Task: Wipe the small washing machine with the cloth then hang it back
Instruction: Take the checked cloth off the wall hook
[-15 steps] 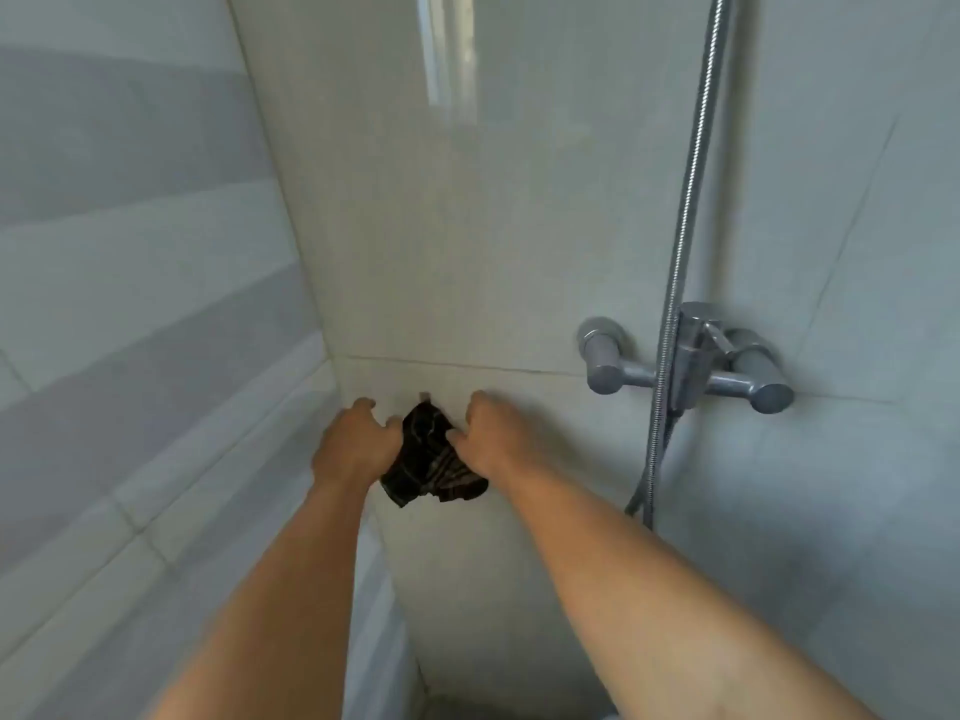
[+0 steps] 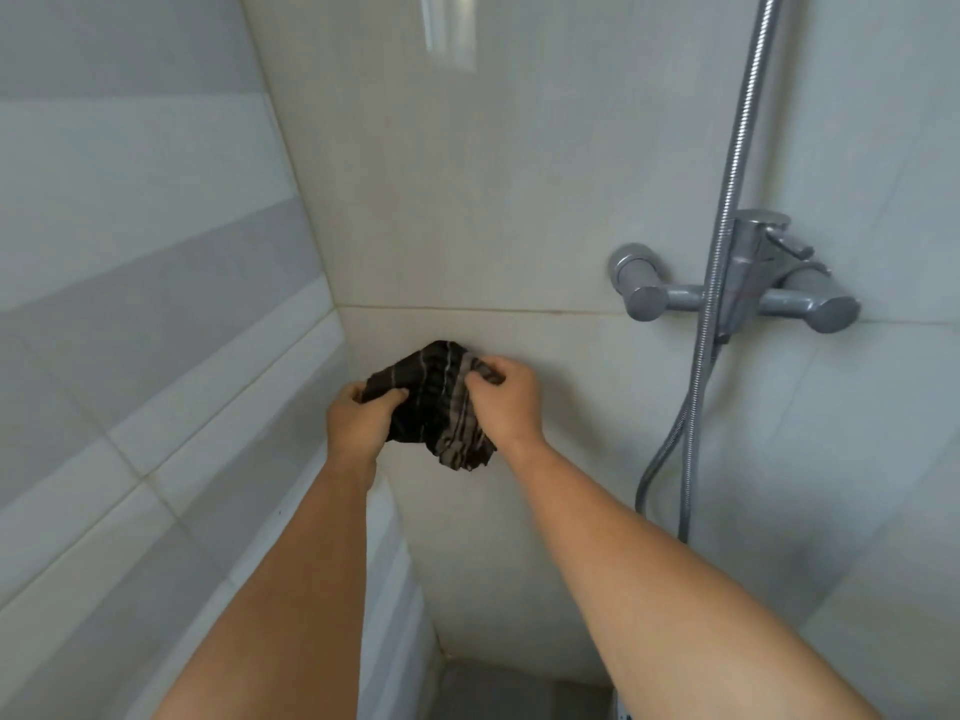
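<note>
A small dark cloth [image 2: 436,402] with pale stripes is held up against the beige tiled wall, near the corner of the bathroom. My left hand [image 2: 361,423] grips its left edge. My right hand [image 2: 501,400] pinches its upper right edge. The cloth is spread between both hands, its lower part drooping below them. No hook or rail shows behind the cloth. The small washing machine is out of view.
A chrome shower mixer tap [image 2: 737,283] juts from the wall to the right, with a metal hose [image 2: 727,210] running up and looping down beside it. The grey striped tile wall [image 2: 130,304] closes in on the left. Floor shows at the bottom.
The cloth was bunched small between my hands; now it is pulled wider apart and higher against the wall. Both hands have shifted slightly apart.
</note>
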Motion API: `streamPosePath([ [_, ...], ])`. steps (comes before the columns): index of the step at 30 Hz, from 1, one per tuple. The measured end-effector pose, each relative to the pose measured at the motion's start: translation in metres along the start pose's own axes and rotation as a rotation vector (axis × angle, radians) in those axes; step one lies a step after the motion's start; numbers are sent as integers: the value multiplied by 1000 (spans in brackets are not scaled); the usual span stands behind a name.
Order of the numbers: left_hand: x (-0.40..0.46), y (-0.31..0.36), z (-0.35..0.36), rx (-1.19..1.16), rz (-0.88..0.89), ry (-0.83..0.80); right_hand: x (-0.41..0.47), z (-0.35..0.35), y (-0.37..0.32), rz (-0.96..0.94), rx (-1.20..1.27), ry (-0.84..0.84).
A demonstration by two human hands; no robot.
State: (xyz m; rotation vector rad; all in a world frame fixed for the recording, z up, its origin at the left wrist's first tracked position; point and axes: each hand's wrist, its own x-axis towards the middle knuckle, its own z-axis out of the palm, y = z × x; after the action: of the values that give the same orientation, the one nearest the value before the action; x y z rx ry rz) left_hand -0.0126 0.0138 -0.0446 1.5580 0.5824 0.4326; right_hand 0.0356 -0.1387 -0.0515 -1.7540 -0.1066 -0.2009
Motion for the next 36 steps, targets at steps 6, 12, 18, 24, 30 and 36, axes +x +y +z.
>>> streamPosePath([
  [6, -58, -69, 8, -73, 99, -22, -53, -28, 87, 65, 149, -96],
  [12, -151, -254, 43, 167, 102, -235, -164, -83, 252, 615, 554, -104],
  [18, -279, -331, 52, 233, 193, -491, -286, -152, 311, 772, 468, 44],
  [24, -359, -337, 56, 243, 253, -682, -355, -207, 316, 747, 541, 2],
  [30, -405, -322, 54, -7, 29, -814, -393, -244, 309, 717, 740, -95],
  [36, -413, -329, 47, 85, 133, -605, -414, -266, 311, 711, 722, -4],
])
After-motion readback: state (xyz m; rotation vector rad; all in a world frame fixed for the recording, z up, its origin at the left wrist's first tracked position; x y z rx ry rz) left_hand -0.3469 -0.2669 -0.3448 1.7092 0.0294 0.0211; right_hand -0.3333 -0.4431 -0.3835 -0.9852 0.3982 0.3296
